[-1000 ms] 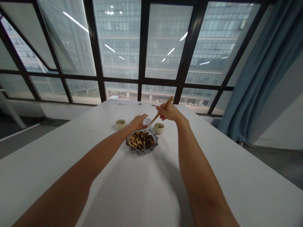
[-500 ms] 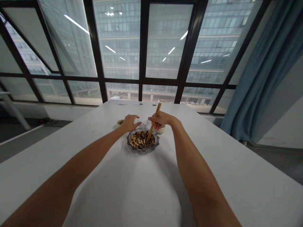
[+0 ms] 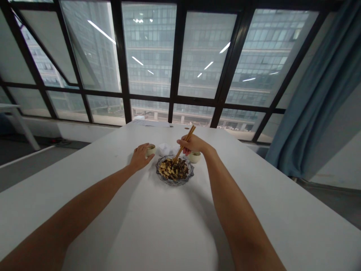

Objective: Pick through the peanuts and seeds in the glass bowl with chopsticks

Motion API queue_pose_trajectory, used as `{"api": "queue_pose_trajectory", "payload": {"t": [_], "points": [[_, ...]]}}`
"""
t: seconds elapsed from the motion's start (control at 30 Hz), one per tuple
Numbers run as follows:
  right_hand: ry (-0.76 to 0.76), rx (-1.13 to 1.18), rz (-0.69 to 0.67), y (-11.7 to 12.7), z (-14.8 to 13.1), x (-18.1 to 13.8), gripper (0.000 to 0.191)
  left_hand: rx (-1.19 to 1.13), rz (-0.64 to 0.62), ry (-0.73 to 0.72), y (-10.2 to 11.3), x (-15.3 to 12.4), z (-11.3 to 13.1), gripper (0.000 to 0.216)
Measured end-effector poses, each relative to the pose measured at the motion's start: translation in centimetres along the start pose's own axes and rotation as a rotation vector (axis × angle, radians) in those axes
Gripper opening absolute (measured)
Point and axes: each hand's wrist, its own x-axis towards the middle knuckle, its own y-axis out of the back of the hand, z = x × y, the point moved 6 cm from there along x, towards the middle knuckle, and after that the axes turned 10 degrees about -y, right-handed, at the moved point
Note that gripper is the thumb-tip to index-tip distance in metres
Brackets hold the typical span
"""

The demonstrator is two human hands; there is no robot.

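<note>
Clasping chopsticks (image 3: pixel 185 144) tip-down in the dish (image 3: pixel 174 183), the right hand (image 3: pixel 193 144) is closed; left hand (image 3: pixel 140 158), half-open, touches a cup (image 3: pixel 151 149).

Grips chopsticks (image 3: pixel 185 143) in right hand (image 3: pixel 194 145), tips dipped into glass dish (image 3: pixel 175 183) of nuts and seeds. Rests left hand (image 3: pixel 140 157) flat on white table (image 3: pixel 158 226), fingertips against a small cup (image 3: pixel 151 149). Shows a second cup (image 3: pixel 195 157) just beside the right hand.
</note>
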Motion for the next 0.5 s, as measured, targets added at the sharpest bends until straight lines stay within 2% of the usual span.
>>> {"api": "queue_pose_trajectory", "payload": {"t": [0.13,0.2,0.33,0.5], "points": [[-0.068,-0.057,-0.091,-0.3,0.0,-0.6,0.037,0.026,-0.021,0.046,-0.6,-0.2,-0.5,0.051],[-0.060,-0.046,-0.058,0.4,-0.2,-0.7,0.037,0.040,-0.028,0.072,-0.6,-0.2,-0.7,0.053],[0.030,-0.003,0.097,2.3,-0.3,-0.5,0.037,0.063,-0.038,0.146,-0.7,-0.3,-1.1,0.058],[0.051,-0.046,0.133,2.0,0.5,0.3,0.041,0.064,-0.062,0.192,-1.1,-0.5,-1.5,0.061]]}}
